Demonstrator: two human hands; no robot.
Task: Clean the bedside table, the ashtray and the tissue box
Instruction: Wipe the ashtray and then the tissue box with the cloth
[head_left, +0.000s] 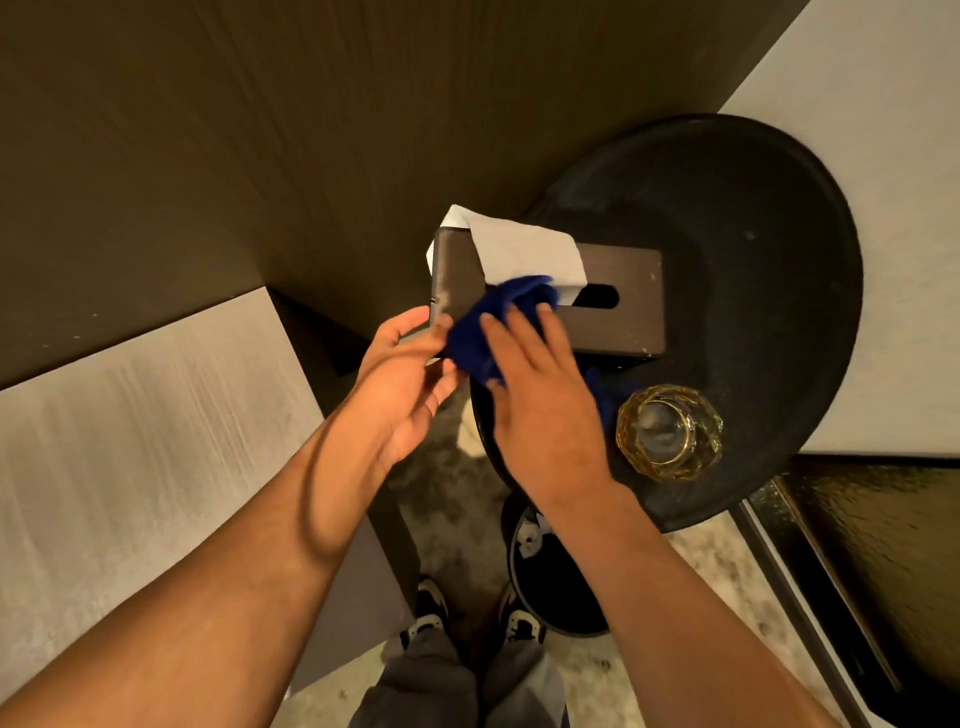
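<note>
Down at the bottom edge, a pair of pale-and-black sneakers (470, 616) and grey trouser legs (457, 686) are standing on a mottled stone floor (691, 571), beside a round black waste bin (558, 592) with scraps of white paper in it. Above these, the right hand (545, 415) is lying flat, fingers spread, pressing a crumpled dark blue cloth (493, 327) onto the top of a dark brown rectangular wooden tissue box (623, 306). The left hand (410, 384) is steadying the box's near-left corner, its thumb and fingertips loosely curled against the edge rather than clenched. That end of the box is showing a pale, worn strip, and small light specks are dotting its right side. A white tissue (519, 249) is sticking out of the oval slot on top and folding over toward the wall. The box is sitting on a round black bedside table (753, 270) with a raised rim, its surface looking faintly dusty. Just right of the right hand, an amber faceted glass ashtray (670, 431) is resting near the table's front edge. Behind everything, a dark wood-grain wall panel (311, 130) is rising.
</note>
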